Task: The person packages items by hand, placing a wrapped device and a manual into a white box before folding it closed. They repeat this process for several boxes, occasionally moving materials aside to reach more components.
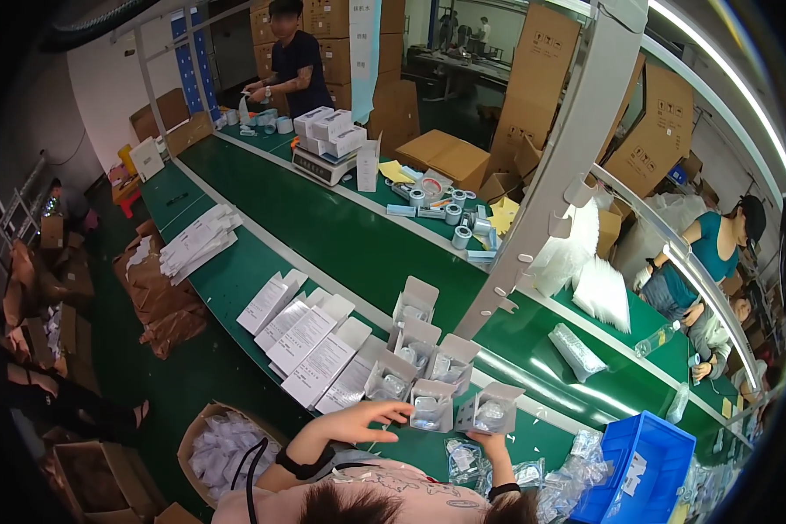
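My right hand [492, 444] grips a small open-topped white box [499, 421] from below, with a clear plastic-wrapped item inside it. My left hand [365, 423] stretches out with its fingers apart, the tips beside another open white box [430, 417]; whether they touch it I cannot tell. Several more open boxes [417, 336] stand grouped just beyond, each with a clear-wrapped item. To their left, flat-lying white boxes [310, 355] with printed faces overlap in rows. Clear-bagged parts [465, 458] lie on the bench near my right wrist.
A blue bin [641, 472] stands at the right, beside a heap of clear bags [576, 476]. A green conveyor belt [349, 229] runs beyond, carrying a clear wrapped pack [576, 352]. A grey metal post [546, 183] rises over it. Co-workers sit or stand across the belt.
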Demonstrator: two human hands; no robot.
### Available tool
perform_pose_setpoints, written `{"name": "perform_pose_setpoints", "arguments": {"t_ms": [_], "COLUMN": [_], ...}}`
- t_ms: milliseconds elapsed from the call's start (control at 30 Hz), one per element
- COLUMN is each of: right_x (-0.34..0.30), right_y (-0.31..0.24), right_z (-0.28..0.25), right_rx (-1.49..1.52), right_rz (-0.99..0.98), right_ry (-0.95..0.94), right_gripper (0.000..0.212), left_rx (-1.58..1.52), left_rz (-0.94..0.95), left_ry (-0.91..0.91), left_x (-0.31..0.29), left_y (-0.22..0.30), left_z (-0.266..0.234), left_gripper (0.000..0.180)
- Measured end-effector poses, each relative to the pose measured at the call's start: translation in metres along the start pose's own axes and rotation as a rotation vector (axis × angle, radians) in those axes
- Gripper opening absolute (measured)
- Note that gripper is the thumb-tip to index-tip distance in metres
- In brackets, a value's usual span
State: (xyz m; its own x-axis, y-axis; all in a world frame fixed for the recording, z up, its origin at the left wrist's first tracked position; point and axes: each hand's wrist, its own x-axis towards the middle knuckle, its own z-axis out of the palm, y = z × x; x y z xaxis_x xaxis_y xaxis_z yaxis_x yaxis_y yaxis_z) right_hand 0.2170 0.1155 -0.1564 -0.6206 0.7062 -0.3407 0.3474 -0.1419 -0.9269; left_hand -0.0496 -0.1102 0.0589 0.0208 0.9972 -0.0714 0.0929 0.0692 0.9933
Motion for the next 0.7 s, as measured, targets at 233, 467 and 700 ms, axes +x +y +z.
{"name": "perform_pose_setpoints", "arguments": {"t_ms": [233, 467, 700], "right_x": [0.018, 0.006, 0.016], "right_y": [0.027, -0.03, -0.038], "right_z": [0.038, 0.033, 0.079], "right_rx": [0.485, 1.211, 0.881], "right_rz": [-0.016, -0.149, -0.038], "right_ry": [0.035, -0.208, 0.33], "right_gripper": [0.033, 0.048, 0.051], "left_rx": [-0.518, 0.752, 0.343], "left_rz": [0.145, 0.139, 0.014], "left_ry": [0.731, 1.048, 0.904], "left_x": [-0.013, 0.023, 0.047], "left_y": [-0.025, -0.064, -0.077], "left_z": [-0.047, -0.039, 0.001], "left_gripper": [0.039, 0.049, 0.054]}}
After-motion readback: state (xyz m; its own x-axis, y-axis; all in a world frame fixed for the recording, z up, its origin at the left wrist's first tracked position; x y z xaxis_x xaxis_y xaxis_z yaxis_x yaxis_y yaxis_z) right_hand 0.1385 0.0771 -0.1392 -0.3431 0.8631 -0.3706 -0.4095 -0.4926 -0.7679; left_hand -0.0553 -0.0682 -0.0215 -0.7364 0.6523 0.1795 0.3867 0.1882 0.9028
